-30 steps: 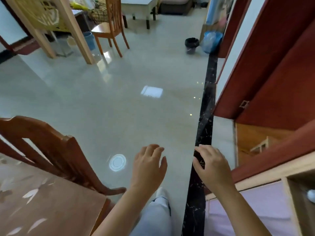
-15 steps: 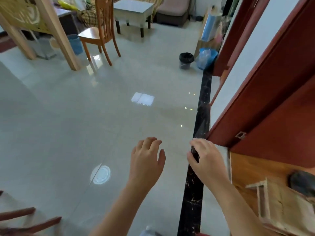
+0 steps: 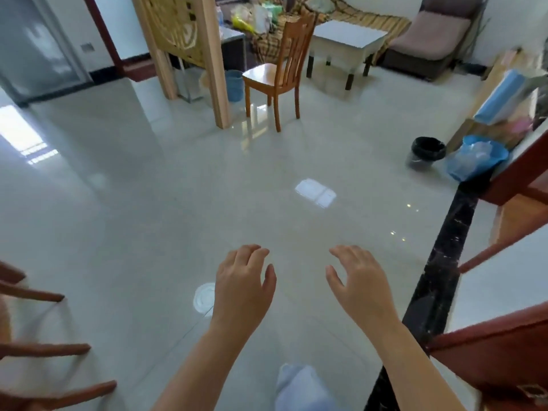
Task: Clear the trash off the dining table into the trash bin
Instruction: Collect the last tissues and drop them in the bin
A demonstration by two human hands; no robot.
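Observation:
My left hand (image 3: 241, 284) and my right hand (image 3: 357, 281) hover side by side over the pale tiled floor, palms down, fingers spread, holding nothing. A small bin with a black liner (image 3: 427, 152) stands far off at the right, against the wall. Beside it sits a blue bag-lined bin (image 3: 476, 161). The dining table is out of view; no trash shows in either hand.
A dark wooden chair (image 3: 32, 348) pokes in at the lower left. A lighter wooden chair (image 3: 278, 75) and a carved wooden screen (image 3: 189, 48) stand ahead, a low white table (image 3: 347, 40) behind them. A dark red door frame (image 3: 504, 345) and a black floor strip (image 3: 439, 286) line the right.
The view has swung left and up, away from the red cabinet and the table. Both hands stay empty; the right hand has left the black strip and spread open.

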